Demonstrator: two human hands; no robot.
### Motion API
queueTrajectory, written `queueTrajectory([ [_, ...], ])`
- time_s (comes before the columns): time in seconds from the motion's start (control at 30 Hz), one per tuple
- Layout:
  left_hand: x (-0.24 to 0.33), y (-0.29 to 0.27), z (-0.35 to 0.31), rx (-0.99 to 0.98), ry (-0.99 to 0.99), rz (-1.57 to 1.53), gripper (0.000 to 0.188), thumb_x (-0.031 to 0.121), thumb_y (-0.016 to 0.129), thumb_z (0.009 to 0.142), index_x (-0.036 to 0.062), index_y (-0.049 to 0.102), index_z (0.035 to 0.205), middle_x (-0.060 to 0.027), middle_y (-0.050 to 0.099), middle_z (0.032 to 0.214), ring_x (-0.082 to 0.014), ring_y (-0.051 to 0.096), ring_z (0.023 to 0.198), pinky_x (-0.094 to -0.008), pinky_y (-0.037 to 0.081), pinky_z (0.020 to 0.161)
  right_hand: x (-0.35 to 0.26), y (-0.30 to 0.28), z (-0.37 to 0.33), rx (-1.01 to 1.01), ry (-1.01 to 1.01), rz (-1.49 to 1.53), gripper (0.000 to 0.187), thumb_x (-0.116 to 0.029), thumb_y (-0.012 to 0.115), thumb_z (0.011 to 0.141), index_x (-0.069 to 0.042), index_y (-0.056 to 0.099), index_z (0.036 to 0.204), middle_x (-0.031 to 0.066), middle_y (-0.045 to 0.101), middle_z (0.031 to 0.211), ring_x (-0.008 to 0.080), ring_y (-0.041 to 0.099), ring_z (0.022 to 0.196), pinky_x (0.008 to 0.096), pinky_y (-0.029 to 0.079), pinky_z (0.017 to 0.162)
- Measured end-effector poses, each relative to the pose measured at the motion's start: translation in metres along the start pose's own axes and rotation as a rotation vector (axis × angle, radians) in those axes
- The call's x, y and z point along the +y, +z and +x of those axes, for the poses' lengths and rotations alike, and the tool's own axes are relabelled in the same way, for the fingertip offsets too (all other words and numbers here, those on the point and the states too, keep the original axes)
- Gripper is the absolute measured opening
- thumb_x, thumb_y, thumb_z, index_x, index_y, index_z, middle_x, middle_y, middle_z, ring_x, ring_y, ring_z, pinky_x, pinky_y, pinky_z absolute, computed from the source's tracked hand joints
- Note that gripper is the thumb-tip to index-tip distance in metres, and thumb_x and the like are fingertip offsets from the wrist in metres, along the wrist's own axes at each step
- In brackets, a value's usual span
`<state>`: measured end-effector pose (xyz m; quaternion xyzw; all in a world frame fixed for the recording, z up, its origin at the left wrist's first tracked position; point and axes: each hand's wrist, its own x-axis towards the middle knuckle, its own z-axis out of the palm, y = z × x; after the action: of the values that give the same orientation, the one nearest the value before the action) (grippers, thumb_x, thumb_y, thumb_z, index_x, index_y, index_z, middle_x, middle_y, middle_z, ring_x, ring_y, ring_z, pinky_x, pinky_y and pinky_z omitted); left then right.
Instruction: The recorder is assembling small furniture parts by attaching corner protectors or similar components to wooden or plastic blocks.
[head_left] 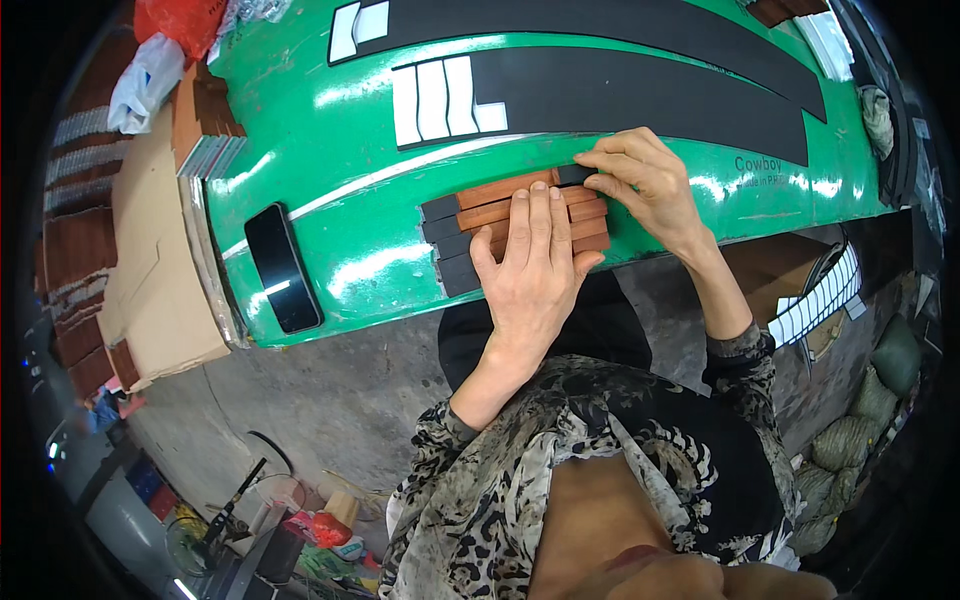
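Observation:
Several reddish-brown bars with black end pieces lie side by side in a block near the green table's front edge. My left hand rests on them from above, fingers stretched across the bars and thumb out to the side. At the block's far right corner, my right hand pinches a small black piece between thumb and fingertips. That piece sits against the end of the farthest bar. My left fingers cover part of the middle bars.
Long black sheets with white pieces on their left ends lie across the green table. A phone lies at left, beside a cardboard box. Stacked brown pieces and plastic bags stand at far left.

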<state>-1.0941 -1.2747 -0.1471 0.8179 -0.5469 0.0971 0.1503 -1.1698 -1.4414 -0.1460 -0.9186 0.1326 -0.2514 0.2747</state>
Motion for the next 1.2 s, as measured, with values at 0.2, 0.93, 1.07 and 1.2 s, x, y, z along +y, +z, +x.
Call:
queueTrajectory([
  [0.2, 0.000, 0.000, 0.000, -0.003, 0.002, -0.002, 0.063, 0.052, 0.051, 0.082, 0.0012, 0.054, 0.120, -0.0114, 0.054, 0.122, -0.0231, 0.049, 0.114, -0.0441, 0.033, 0.086, -0.010, 0.000, 0.008, 0.012, -0.119, -0.117, 0.024, -0.010, 0.072, 0.066, -0.007, 0.068, 0.089, 0.0024, 0.062, 0.086, 0.0191, 0.056, 0.080, 0.0299, 0.051, 0.062],
  [0.93, -0.001, 0.000, -0.001, 0.012, 0.001, -0.008, 0.063, 0.050, 0.054, 0.079, 0.0007, 0.055, 0.118, -0.0128, 0.054, 0.121, -0.0238, 0.049, 0.114, -0.0456, 0.032, 0.088, -0.013, 0.001, 0.006, 0.058, -0.212, -0.192, 0.027, -0.004, 0.072, 0.063, -0.007, 0.066, 0.089, 0.0037, 0.060, 0.084, 0.0227, 0.057, 0.077, 0.0325, 0.050, 0.063],
  [1.07, -0.001, -0.001, -0.001, 0.000, -0.002, -0.025, 0.064, 0.050, 0.054, 0.079, 0.0007, 0.053, 0.119, -0.0130, 0.052, 0.124, -0.0237, 0.049, 0.115, -0.0464, 0.032, 0.089, -0.012, 0.003, 0.007, 0.049, -0.196, -0.185, 0.027, -0.003, 0.071, 0.062, -0.007, 0.067, 0.088, 0.0034, 0.060, 0.082, 0.0221, 0.056, 0.075, 0.0323, 0.050, 0.061],
  [1.2, -0.001, -0.001, -0.002, -0.013, -0.009, -0.029, 0.065, 0.050, 0.055, 0.078, 0.0006, 0.053, 0.120, -0.0133, 0.051, 0.126, -0.0238, 0.048, 0.117, -0.0469, 0.031, 0.090, -0.013, 0.004, 0.008, 0.058, -0.200, -0.184, 0.026, -0.003, 0.071, 0.062, -0.007, 0.067, 0.088, 0.0035, 0.061, 0.082, 0.0216, 0.056, 0.074, 0.0320, 0.049, 0.060],
])
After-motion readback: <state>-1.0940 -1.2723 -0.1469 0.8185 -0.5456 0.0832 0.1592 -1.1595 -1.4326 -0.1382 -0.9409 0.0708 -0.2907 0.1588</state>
